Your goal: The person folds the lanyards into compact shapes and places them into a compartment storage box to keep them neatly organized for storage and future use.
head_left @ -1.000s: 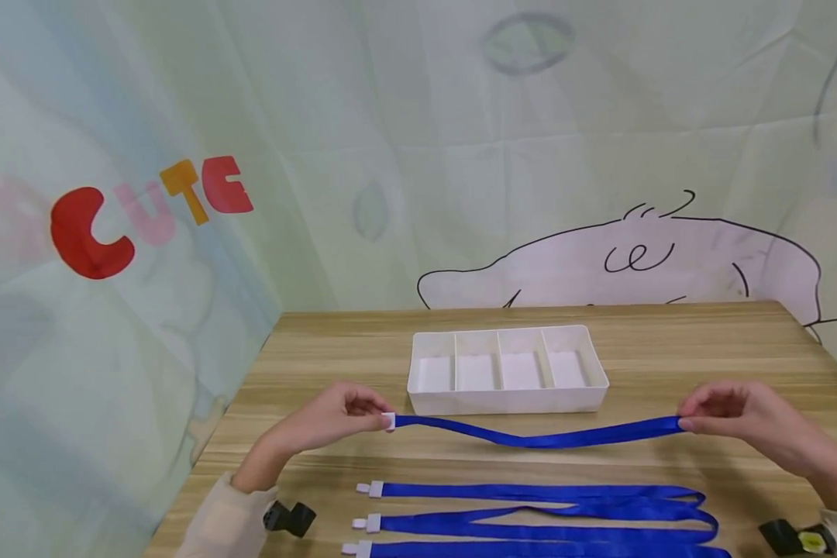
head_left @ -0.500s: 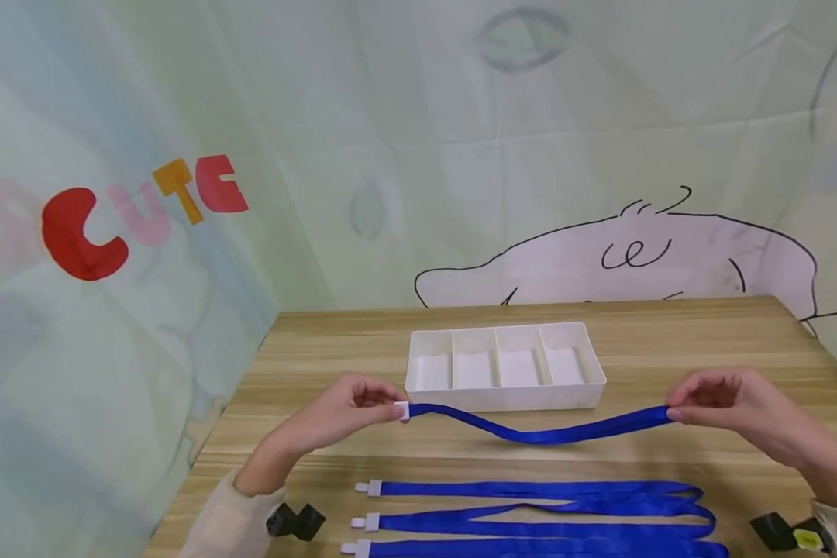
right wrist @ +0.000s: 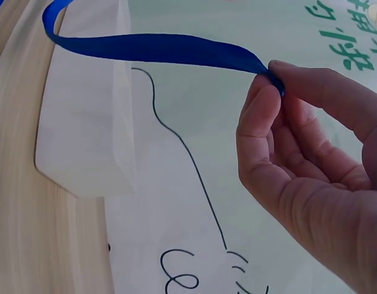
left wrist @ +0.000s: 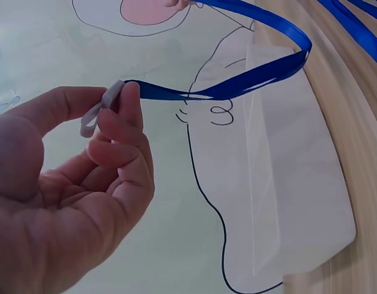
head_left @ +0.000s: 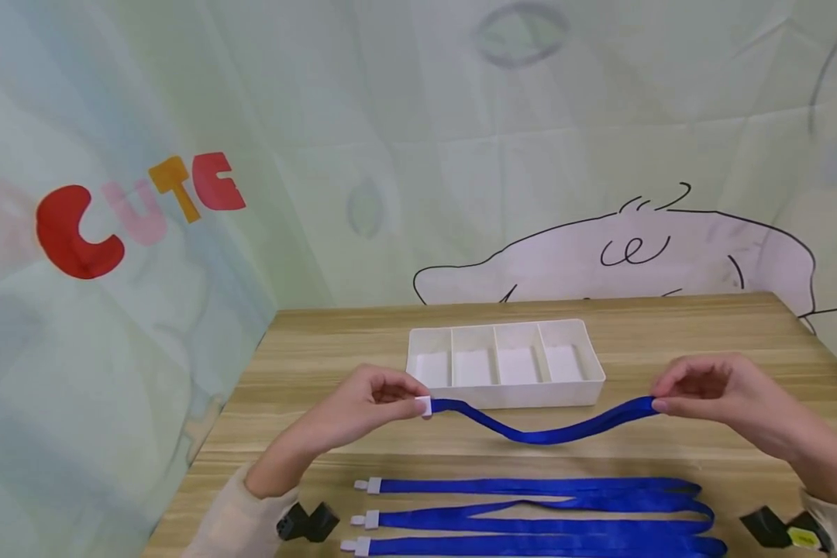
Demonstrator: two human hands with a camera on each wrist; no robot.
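Observation:
A blue lanyard (head_left: 540, 436) hangs between both hands above the table, its middle sagging. My left hand (head_left: 373, 403) pinches its white clip end (left wrist: 113, 95) between thumb and index finger. At the opposite end, my right hand (head_left: 721, 395) pinches the folded strap (right wrist: 176, 50) between thumb and fingertips. Behind the lanyard stands a white box (head_left: 509, 397) with several compartments and nothing visible in them. Closer to me, several more blue lanyards (head_left: 516, 523) lie flat in rows, white clips (head_left: 366, 519) toward the left and looped ends toward the right.
The wood-grain table (head_left: 335, 341) carries all of this. A printed curtain (head_left: 390, 155) with cartoon drawings and letters hangs behind and to the left. Black camera mounts (head_left: 307, 523) sit at both wrists, near the sleeves.
Both hands have come closer together and risen slightly toward the box, so the held lanyard sags more deeply. The lanyards on the table and the box stay put.

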